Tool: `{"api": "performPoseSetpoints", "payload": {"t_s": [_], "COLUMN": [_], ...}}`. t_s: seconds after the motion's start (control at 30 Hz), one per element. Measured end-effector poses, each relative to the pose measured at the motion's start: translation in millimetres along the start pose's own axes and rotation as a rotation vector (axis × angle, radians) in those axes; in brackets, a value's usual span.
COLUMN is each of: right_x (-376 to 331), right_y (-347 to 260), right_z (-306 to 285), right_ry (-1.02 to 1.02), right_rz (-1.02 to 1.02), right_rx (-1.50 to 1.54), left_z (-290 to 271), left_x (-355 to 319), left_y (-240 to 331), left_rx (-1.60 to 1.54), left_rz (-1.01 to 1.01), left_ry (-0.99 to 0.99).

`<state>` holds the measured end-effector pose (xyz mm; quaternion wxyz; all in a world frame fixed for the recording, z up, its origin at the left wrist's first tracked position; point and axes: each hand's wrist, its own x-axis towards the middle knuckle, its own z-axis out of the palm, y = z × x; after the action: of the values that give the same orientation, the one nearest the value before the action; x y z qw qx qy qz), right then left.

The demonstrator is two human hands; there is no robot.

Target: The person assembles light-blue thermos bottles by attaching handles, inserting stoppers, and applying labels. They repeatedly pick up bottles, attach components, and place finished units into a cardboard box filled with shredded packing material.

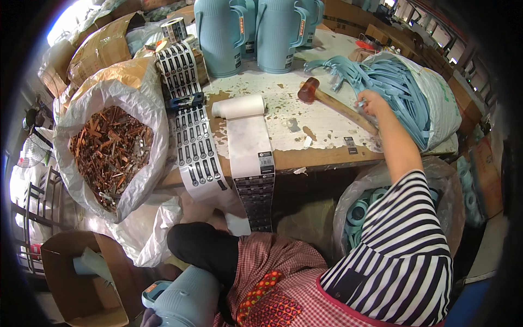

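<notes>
Head | right grip [371,102]: clamped on straps [402,90] | left grip [151,318]: can't tell | standing jugs [218,43]: 4 | lap jug [188,297]: 1

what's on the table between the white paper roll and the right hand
A mallet lies between the roll and the right hand, in the head view.

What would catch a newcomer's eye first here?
Probably the pale blue jugs standing at the back of the worn table. Next, the open white sack of brown scraps on the left, and on the right the tangle of blue strips, with the right hand at its left edge.
</notes>
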<state>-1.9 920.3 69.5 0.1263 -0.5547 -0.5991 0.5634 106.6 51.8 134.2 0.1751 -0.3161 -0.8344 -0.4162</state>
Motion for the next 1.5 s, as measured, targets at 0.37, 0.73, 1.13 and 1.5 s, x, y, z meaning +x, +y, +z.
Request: {"api": "performPoseSetpoints", "payload": {"t_s": [0.37, 0.73, 1.13, 1.5], "right_x": [-422, -529, -519, -546], "right_y": [113, 174, 177, 209], "right_z": [285, 380, 376, 348], "right_ry": [-0.784, -1.834, -1.788, -1.767], "right_rz": [-0.829, -0.168, 0.266, -0.244], "right_rx": [0.661, 0.022, -0.034, -0.002], "left_z": [1, 23, 63, 76], "left_x": [89, -60, -52, -63], "left_y": [-29, -58, -39, -27], "left_rx": [-0.378, -0.687, -0.720, -1.017], "left_rz": [-0.316, -0.729, -0.996, -0.870], "left_ry": [-0.100, 0.588, 0.625, 0.576]}}
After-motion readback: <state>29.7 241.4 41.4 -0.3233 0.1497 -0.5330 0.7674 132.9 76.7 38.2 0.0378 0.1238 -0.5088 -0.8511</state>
